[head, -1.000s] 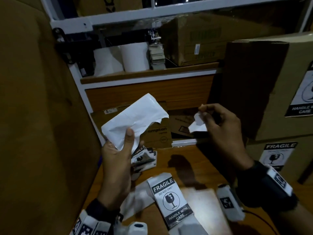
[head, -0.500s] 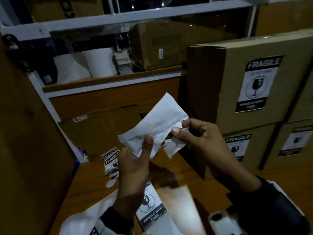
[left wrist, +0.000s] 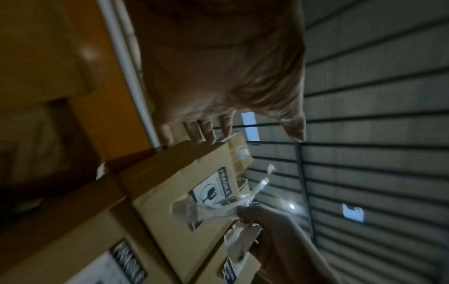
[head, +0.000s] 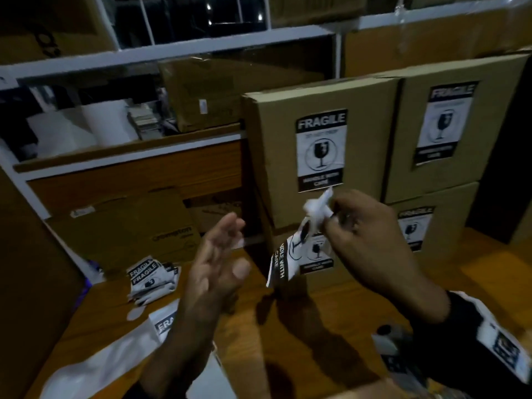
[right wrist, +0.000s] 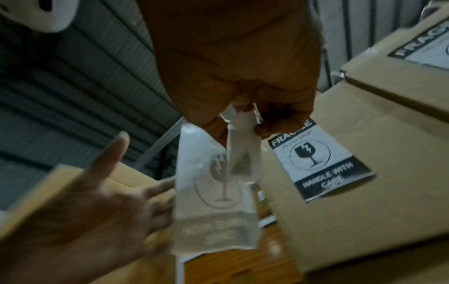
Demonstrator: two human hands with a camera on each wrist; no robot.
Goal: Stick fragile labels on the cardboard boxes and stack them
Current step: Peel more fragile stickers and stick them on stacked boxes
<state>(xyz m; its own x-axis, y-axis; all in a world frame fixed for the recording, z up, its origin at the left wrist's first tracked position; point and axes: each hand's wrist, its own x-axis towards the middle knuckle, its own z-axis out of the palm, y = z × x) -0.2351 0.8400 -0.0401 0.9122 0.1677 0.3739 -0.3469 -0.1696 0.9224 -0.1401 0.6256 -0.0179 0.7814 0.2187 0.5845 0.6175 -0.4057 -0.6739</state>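
Note:
My right hand [head: 331,220] pinches a fragile label [head: 283,263] by its top, together with a crumpled scrap of white backing [head: 316,204]. The label hangs loose in front of the stacked cardboard boxes [head: 368,116], each bearing a stuck label [head: 321,151]. My left hand [head: 227,254] is open just left of it, fingers straight, holding nothing. In the right wrist view the label [right wrist: 213,192] dangles from my fingers [right wrist: 286,115] beside the open left palm [right wrist: 97,201]. The left wrist view shows my right hand [left wrist: 267,221] with the label [left wrist: 206,209] against a box [left wrist: 170,173].
A pile of spare fragile labels [head: 149,276] lies on the wooden table [head: 316,341] at the left, with another label [head: 165,323] and a white backing strip [head: 100,367] nearer me. Flattened cardboard [head: 129,228] leans behind. Shelving with white rolls [head: 109,125] stands at the back.
My left hand let go of the white sheet and opened. The right hand now holds the label alone, moved right towards the boxes. The head view swung right.

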